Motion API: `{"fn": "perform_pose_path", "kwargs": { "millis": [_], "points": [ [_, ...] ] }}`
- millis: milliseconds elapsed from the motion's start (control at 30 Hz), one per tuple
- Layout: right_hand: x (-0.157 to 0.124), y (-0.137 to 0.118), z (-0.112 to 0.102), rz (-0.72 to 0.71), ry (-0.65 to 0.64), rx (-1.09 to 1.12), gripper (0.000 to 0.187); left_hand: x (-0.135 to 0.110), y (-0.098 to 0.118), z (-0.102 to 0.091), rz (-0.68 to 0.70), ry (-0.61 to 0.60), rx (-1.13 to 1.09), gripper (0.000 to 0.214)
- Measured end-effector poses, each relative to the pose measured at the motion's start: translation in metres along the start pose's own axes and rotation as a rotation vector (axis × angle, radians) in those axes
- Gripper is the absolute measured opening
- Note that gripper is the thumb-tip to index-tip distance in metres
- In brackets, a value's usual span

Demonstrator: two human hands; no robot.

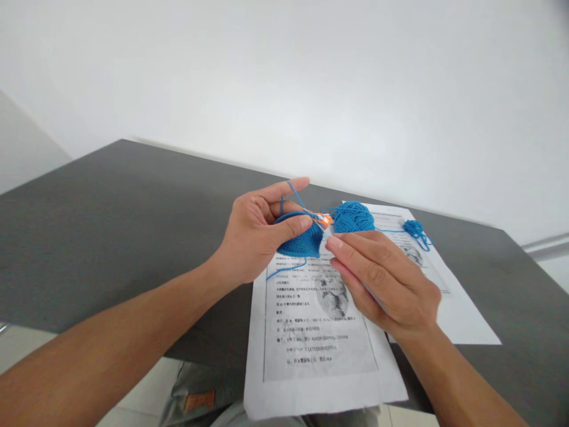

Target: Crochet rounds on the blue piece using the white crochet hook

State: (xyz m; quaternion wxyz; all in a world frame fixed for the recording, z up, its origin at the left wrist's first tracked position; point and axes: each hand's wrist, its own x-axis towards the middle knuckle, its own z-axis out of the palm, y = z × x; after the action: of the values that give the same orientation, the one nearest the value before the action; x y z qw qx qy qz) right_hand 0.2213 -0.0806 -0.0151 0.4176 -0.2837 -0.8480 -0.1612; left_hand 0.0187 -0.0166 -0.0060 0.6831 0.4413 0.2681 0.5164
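Note:
My left hand (262, 228) pinches a blue crocheted piece (300, 242) between thumb and fingers, its index finger stretched out with blue yarn (293, 191) looped over it. A small orange and white item (325, 220), too small to make out, sits at the piece's upper right edge. Close beside it, my right hand (377, 270) is closed in a pinch on a thin, pale tool like a crochet hook (328, 231), mostly hidden by the fingers. A loose yarn tail (287, 270) hangs below the piece. Behind the hands lies a blue yarn ball (354, 217).
A printed sheet (320, 385) with text and pictures lies under the hands and overhangs the table's front edge. Another sheet (466, 320) lies to the right, with a small yarn tangle (416, 232) on it. The dark table (133, 237) meets a white wall (284, 89) behind.

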Motion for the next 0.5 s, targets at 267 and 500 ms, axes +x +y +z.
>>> {"fn": "perform_pose_path", "kwargs": {
  "millis": [267, 500],
  "points": [
    [-0.0053, 0.0089, -0.0008, -0.105, -0.093, 0.003, 0.048, 0.0035, -0.0011, -0.0046, 0.032, 0.017, 0.199, 0.069],
    [-0.0095, 0.0101, -0.0082, -0.125, -0.188, -0.033, 0.047, 0.0070, 0.0011, -0.0065, 0.088, 0.017, 0.446, 0.067]
  ]
}}
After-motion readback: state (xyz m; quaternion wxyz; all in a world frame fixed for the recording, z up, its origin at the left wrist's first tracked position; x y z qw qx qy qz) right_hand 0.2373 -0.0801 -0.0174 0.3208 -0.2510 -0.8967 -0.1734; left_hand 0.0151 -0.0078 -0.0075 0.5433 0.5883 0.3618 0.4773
